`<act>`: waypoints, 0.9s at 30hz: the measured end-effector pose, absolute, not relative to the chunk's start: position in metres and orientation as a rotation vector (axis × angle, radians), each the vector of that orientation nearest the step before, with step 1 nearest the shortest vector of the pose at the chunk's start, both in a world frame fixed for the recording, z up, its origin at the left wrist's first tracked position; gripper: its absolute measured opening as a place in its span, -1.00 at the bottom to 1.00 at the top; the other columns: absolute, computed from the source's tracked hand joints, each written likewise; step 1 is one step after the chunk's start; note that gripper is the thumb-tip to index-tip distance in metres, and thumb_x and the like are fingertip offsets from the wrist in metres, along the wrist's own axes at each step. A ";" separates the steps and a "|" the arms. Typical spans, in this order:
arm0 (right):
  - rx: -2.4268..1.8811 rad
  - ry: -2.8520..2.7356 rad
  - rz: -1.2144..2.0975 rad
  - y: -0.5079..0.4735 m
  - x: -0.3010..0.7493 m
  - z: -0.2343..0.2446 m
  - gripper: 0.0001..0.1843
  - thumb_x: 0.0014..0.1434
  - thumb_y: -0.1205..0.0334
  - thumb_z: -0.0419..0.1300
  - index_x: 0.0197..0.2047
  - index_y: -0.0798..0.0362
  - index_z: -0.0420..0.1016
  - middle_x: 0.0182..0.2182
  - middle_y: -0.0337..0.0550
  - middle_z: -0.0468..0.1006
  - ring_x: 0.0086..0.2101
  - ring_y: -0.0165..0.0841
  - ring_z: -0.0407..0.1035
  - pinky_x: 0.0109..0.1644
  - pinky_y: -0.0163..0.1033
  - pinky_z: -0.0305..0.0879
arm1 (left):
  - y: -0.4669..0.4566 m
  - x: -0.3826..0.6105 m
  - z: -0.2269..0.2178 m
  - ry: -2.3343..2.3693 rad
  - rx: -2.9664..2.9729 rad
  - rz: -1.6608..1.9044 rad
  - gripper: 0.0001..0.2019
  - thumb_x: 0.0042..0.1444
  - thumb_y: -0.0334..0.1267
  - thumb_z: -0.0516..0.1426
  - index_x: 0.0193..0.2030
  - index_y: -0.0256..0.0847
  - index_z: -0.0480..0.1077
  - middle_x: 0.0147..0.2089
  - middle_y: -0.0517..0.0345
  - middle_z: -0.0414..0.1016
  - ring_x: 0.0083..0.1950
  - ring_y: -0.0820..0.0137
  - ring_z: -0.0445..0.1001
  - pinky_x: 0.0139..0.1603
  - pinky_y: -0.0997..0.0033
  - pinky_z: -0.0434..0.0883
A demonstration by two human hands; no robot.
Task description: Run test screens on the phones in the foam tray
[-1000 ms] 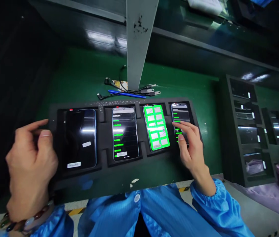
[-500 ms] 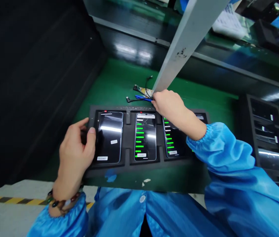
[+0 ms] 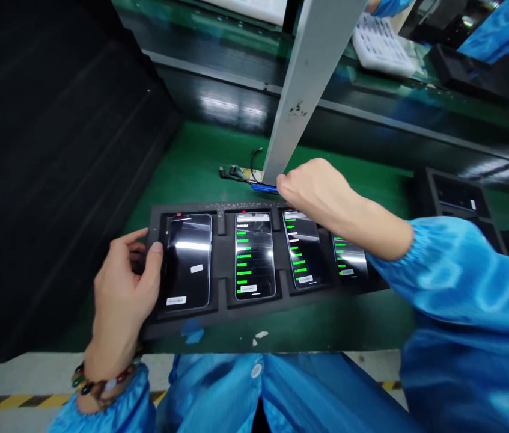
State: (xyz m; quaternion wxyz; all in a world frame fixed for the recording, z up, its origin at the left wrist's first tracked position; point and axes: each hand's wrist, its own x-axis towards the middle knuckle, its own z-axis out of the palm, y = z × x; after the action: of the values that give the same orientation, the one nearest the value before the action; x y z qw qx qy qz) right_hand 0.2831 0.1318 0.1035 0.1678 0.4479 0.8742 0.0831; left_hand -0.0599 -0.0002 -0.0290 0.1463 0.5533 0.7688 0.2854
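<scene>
"Start at the left. What's that hand doing?"

"The left hand (image 3: 125,279) is at the left end of the black foam tray (image 3: 222,249), thumb and forefinger apart — holding no phone. I'd call it steadying, though I can't tell how firmly."

"And rightward from there?"

"First smartphone (image 3: 186,258) in the tray: dark screen, two white labels. Behind the tray, on the green table (image 3: 191,144), black cables (image 3: 232,172). Then the second smartphone (image 3: 255,258), showing green lines, and beyond it a blue pen-like tool (image 3: 263,189) by the grey post (image 3: 299,90). The third smartphone (image 3: 303,255) has a similar list."

"Then the right hand?"

"The right hand (image 3: 310,186) is knuckles-up at the tool's right end. Its fingers are hidden — I can't tell whether they grip anything. Past it, the fourth smartphone (image 3: 357,261) is partly covered by the forearm."

"So which step is it?"

"Handling something beside that tool, I'd judge, with all four phones seated in the tray. The next move calls for a sure pinch there, and a path clear of the screens."
</scene>
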 end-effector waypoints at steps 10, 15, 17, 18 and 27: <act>1.227 3.018 -0.240 -0.032 0.339 0.085 -0.76 0.64 0.33 0.00 0.09 0.06 0.50 -0.22 -0.10 0.65 -0.28 -0.25 0.54 -0.25 -0.11 0.56 | -0.037 0.011 0.045 1.222 2.312 0.828 -0.54 0.44 -0.06 0.27 0.43 0.09 0.44 0.10 0.06 0.72 0.01 0.13 0.71 0.04 0.09 0.63; 1.301 3.036 -0.278 -0.086 0.313 0.050 -0.59 0.57 0.43 -0.01 0.34 0.20 0.49 -0.22 -0.06 0.68 -0.29 -0.18 0.58 -0.21 -0.01 0.65 | -0.049 0.055 0.036 0.955 2.441 0.669 -0.77 0.60 -0.15 0.10 -0.06 -0.13 0.54 -0.24 0.17 0.69 -0.28 0.35 0.65 -0.18 0.25 0.57; 1.329 3.036 -0.413 -0.098 0.308 0.046 -0.61 0.58 0.39 -0.02 0.27 0.21 0.55 -0.25 -0.06 0.67 -0.34 -0.19 0.58 -0.27 -0.03 0.65 | -0.056 0.063 0.028 0.910 2.452 0.686 -0.69 0.61 -0.16 0.08 -0.19 -0.15 0.51 -0.34 0.21 0.63 -0.35 0.38 0.60 -0.22 0.26 0.56; 1.341 3.040 -0.498 -0.102 0.306 0.046 -0.62 0.59 0.37 -0.02 0.23 0.19 0.58 -0.27 -0.07 0.66 -0.36 -0.20 0.58 -0.31 -0.04 0.65 | -0.060 0.066 0.025 0.885 2.454 0.690 -0.67 0.61 -0.15 0.09 -0.23 -0.15 0.49 -0.37 0.23 0.60 -0.38 0.38 0.58 -0.24 0.26 0.55; 1.799 3.050 -0.458 -0.108 0.350 0.049 -0.86 0.55 0.17 0.25 0.06 -0.07 0.64 -0.45 -0.25 0.60 -0.57 -0.31 0.51 -0.60 -0.13 0.42 | -0.072 0.005 0.034 1.140 2.144 0.949 -0.89 0.39 -0.14 0.36 -0.14 -0.08 0.66 -0.41 0.24 0.65 -0.49 0.41 0.49 -0.42 0.31 0.48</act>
State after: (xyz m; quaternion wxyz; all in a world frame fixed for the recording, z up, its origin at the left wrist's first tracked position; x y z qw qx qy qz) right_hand 0.3499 -0.1084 0.0491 -0.2130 0.4923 0.8346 -0.1252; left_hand 0.0052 -0.0716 0.0340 0.2640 0.7932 0.4218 0.3511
